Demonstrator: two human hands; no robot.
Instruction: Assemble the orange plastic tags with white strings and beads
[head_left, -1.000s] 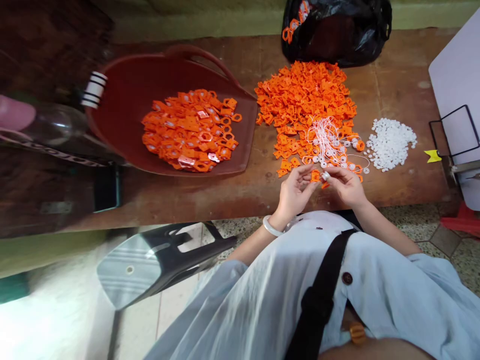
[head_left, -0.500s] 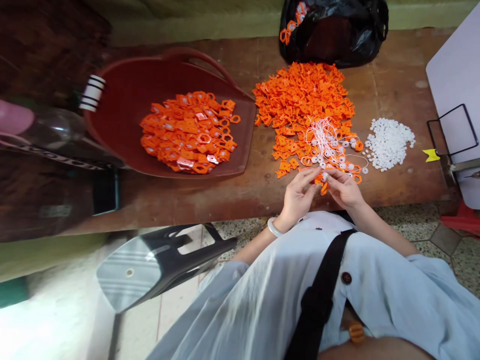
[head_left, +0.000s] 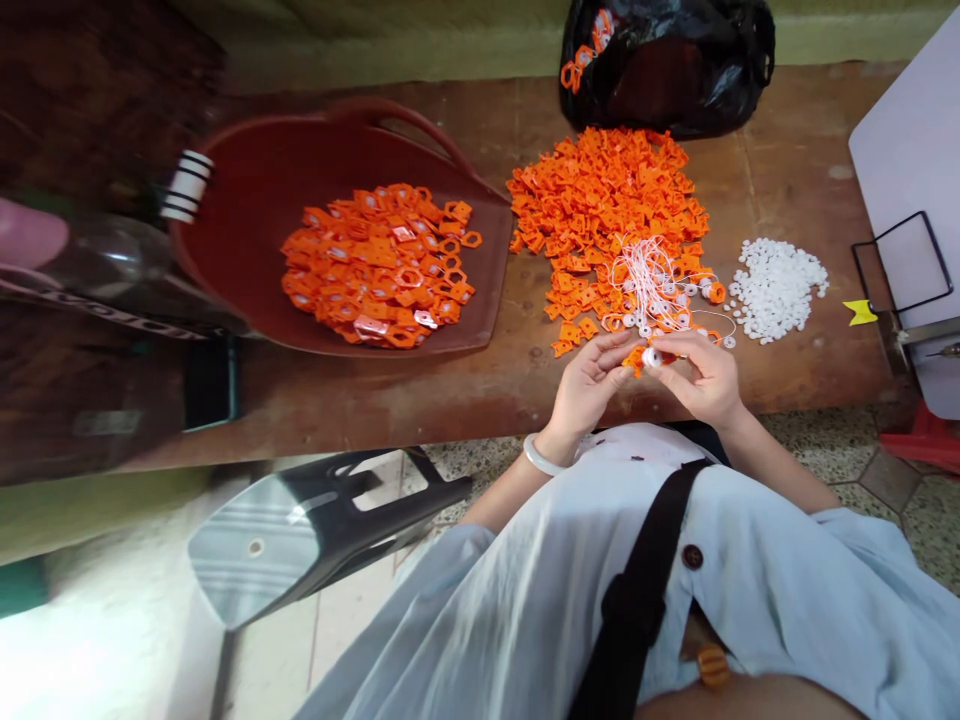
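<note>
Close to the bench's front edge, my left hand [head_left: 590,385] pinches a small orange plastic piece [head_left: 634,361]. My right hand [head_left: 703,376] is closed on a round white spool-like part [head_left: 652,357] with a dark centre, held against the orange piece. Just beyond my fingers lies a bundle of white string [head_left: 646,272] with white discs on its ends. Behind it spreads a pile of orange plastic pieces [head_left: 607,195]. To the right is a heap of small white plastic parts [head_left: 778,288].
A dark red tub [head_left: 255,150] lies at the left with orange pieces inside. A black plastic bag [head_left: 690,70] stands at the back. On the right are a pale board [head_left: 911,130] and a wire frame with a yellow tag [head_left: 859,312]. A grey stool [head_left: 255,550] stands below the bench.
My hands have drawn slightly apart, the left shifting a little to the left. The white part between my fingers now shows more fully. The piles have not changed.
</note>
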